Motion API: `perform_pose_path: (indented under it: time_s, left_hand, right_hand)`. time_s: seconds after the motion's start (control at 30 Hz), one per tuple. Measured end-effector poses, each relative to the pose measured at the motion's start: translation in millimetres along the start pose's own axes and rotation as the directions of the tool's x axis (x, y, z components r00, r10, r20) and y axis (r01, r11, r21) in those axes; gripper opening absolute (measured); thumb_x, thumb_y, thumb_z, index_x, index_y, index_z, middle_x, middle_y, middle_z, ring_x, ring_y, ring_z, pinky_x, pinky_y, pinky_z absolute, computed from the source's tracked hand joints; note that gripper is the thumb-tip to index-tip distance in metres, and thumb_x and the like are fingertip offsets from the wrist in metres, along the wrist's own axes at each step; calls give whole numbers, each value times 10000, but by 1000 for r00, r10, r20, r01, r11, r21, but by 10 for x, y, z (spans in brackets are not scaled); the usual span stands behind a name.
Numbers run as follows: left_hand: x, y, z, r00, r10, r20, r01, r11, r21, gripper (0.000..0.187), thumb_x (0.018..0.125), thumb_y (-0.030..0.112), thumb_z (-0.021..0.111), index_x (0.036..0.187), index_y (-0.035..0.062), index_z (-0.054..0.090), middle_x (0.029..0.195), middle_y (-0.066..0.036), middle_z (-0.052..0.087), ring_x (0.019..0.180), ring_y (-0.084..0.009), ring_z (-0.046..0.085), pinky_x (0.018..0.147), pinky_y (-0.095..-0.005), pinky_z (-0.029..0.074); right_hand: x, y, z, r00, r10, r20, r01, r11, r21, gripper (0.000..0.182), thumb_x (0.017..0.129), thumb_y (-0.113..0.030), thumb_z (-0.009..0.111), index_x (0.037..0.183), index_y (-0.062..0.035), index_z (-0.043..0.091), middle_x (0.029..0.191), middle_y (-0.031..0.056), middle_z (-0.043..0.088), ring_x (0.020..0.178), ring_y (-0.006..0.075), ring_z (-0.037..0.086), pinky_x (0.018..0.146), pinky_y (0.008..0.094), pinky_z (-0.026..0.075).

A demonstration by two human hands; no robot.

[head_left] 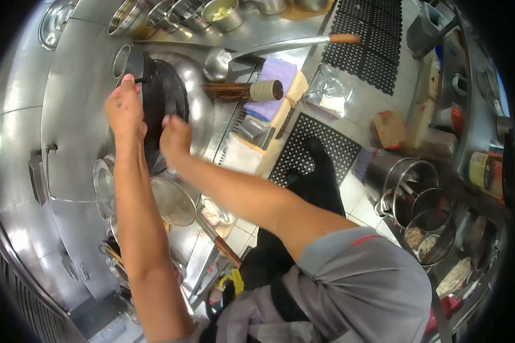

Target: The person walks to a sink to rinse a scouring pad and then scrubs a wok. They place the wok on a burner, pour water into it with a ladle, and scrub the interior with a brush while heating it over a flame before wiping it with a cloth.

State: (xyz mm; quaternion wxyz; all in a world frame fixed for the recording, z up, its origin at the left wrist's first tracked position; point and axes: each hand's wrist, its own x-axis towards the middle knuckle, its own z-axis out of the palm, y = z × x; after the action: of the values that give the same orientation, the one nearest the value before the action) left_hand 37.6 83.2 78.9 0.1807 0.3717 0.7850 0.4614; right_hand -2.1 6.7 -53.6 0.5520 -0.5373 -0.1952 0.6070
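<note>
My left hand (pixel 126 111) is closed at the left rim of a black wok (pixel 169 91), thumb pointing up; what it grips is hidden. Just beyond its thumb is a metal cup (pixel 133 62) with a dark handle. Over the near part of the wok, my right hand (pixel 176 139) is blurred, its fingers curled together; anything inside them cannot be made out. To the right of the wok lie a bamboo brush (pixel 229 91) with a wrapped handle and a long ladle (pixel 217 63) with a wooden grip.
Metal pots (pixel 223 16) line the far counter. A purple cloth (pixel 271 83) lies by the brush, with a clear container (pixel 329 91) beyond it. Below my hands is a round strainer (pixel 171 200). Black mats (pixel 311 151) cover parts of the floor; a large pot (pixel 383 177) stands right.
</note>
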Motion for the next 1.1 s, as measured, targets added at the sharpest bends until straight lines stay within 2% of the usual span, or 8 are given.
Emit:
perform_pose_path:
  time_s: [0.23, 0.4, 0.5, 0.57, 0.77, 0.93, 1.03, 1.1]
  left_hand:
    - [-33, -342, -108, 993, 115, -12, -115, 993, -31, 342, 928, 315, 643, 738, 33, 614, 620, 51, 477, 545, -46, 381, 499, -242, 269]
    - [143, -323, 22, 994, 80, -77, -69, 989, 132, 372, 937, 294, 630, 770, -38, 634, 669, -11, 557, 642, -99, 489, 606, -272, 400]
    - [86, -351, 105, 990, 120, -71, -108, 982, 155, 389, 933, 288, 624, 732, -44, 628, 677, -20, 576, 643, -106, 494, 619, -281, 407]
    - [32, -437, 92, 994, 110, -17, -107, 986, 128, 386, 933, 292, 624, 763, -54, 647, 689, -23, 590, 647, -106, 501, 623, -273, 413]
    - [135, -397, 26, 996, 86, -16, -84, 992, 95, 379, 926, 326, 644, 847, -44, 672, 697, -17, 582, 613, -94, 489, 568, -254, 375]
    - [50, -428, 16, 995, 96, 0, -96, 992, 86, 377, 915, 368, 670, 809, 6, 648, 664, 23, 533, 579, -61, 442, 493, -247, 315]
    - [154, -563, 80, 975, 223, -2, -221, 968, 115, 396, 929, 300, 621, 792, -68, 670, 693, -51, 624, 654, -118, 536, 627, -281, 432]
    - [231, -507, 165, 978, 209, 7, -207, 963, 173, 404, 926, 308, 609, 773, -61, 671, 668, -62, 619, 643, -130, 538, 629, -296, 438]
  right_hand:
    - [1126, -539, 213, 972, -163, 170, 143, 982, 124, 287, 975, -187, 546, 759, 2, 551, 662, 163, 547, 621, 222, 450, 602, 417, 406]
    - [48, 79, -131, 949, -278, 151, 260, 957, 129, 271, 961, -182, 542, 753, -10, 572, 674, 157, 589, 630, 211, 542, 584, 418, 412]
    - [-88, 76, -11, 949, -305, -83, 314, 942, 119, 252, 973, -124, 480, 774, -9, 583, 736, 224, 596, 659, 378, 549, 617, 475, 413]
    - [627, -232, -37, 970, -223, 97, 230, 971, -72, 204, 914, -114, 536, 754, 7, 578, 806, 271, 598, 768, 485, 563, 639, 508, 423]
    - [478, -311, -63, 899, -434, 53, 434, 901, 7, 197, 902, -163, 549, 873, -4, 663, 821, 256, 646, 783, 481, 620, 680, 500, 491]
    - [879, -452, -47, 886, -415, 206, 435, 898, -65, 248, 957, -175, 489, 840, 3, 616, 804, 262, 626, 765, 458, 627, 647, 512, 447]
    - [703, 24, 5, 951, -173, 256, 148, 982, 113, 224, 974, -160, 534, 821, -24, 626, 752, 121, 672, 714, 216, 599, 626, 406, 435]
    - [-2, 493, 144, 978, -176, -117, 183, 981, 57, 221, 955, -127, 566, 748, -59, 603, 718, 52, 621, 723, 144, 537, 638, 370, 428]
